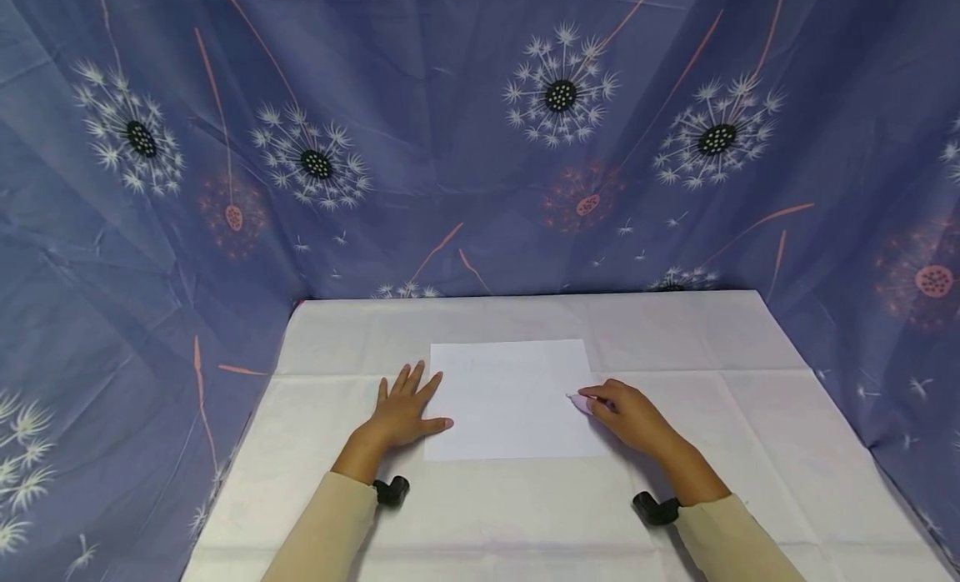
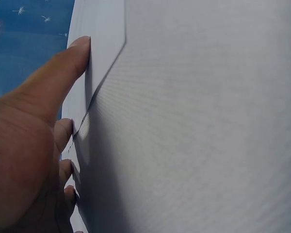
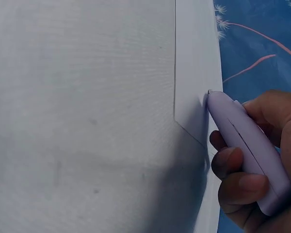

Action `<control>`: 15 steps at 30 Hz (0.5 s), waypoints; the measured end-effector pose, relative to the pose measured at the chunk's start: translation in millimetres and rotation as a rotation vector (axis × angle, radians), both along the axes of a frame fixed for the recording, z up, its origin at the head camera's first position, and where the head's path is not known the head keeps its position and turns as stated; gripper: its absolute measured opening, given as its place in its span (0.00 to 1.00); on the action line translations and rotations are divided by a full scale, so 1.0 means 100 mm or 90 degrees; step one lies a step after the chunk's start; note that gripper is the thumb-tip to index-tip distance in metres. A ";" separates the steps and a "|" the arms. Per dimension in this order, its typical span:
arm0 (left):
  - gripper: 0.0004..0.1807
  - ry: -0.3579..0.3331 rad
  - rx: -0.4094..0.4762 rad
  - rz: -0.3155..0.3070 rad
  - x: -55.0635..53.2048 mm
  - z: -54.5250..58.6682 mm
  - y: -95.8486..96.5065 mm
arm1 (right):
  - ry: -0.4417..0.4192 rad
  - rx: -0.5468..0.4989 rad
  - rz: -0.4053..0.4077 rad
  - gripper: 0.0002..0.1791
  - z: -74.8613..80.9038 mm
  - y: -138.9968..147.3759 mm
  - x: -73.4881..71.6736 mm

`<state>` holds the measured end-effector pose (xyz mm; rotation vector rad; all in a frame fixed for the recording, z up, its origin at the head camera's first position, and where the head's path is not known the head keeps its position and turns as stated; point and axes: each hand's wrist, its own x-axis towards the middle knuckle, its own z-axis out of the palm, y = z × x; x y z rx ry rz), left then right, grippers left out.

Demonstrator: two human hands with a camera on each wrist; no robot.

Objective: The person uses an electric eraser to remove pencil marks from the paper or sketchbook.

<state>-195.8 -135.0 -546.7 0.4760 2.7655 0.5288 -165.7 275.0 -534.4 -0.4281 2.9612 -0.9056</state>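
Note:
A white sheet of paper [image 1: 510,407] lies flat on the white cloth. My left hand [image 1: 402,413] spreads its fingers at the sheet's left edge. Its thumb [image 2: 75,58] reaches over the paper, while the other fingertips lie at or beside the edge. Over the sheet's right edge, my right hand [image 1: 628,415] grips a lilac correction tape [image 3: 247,145] with thumb and curled fingers. The tape's narrow tip points left, over the paper; whether it touches the surface I cannot tell. The palm side of the right hand is hidden in the head view.
White cloth [image 1: 525,515] with fold creases covers the table. A blue curtain [image 1: 435,148] with dandelion prints hangs behind and along both sides. Black wrist-worn devices [image 1: 656,509] sit at both sleeve cuffs, just above the cloth.

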 end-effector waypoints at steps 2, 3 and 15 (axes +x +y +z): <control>0.49 -0.002 -0.001 0.000 0.00 0.00 0.00 | -0.001 0.002 0.002 0.15 0.01 -0.01 0.00; 0.49 -0.002 -0.001 0.000 -0.01 0.00 0.00 | -0.001 0.003 0.004 0.15 0.02 -0.02 0.00; 0.50 -0.004 0.004 0.003 0.00 0.00 -0.01 | -0.005 0.019 0.005 0.15 0.07 -0.07 0.00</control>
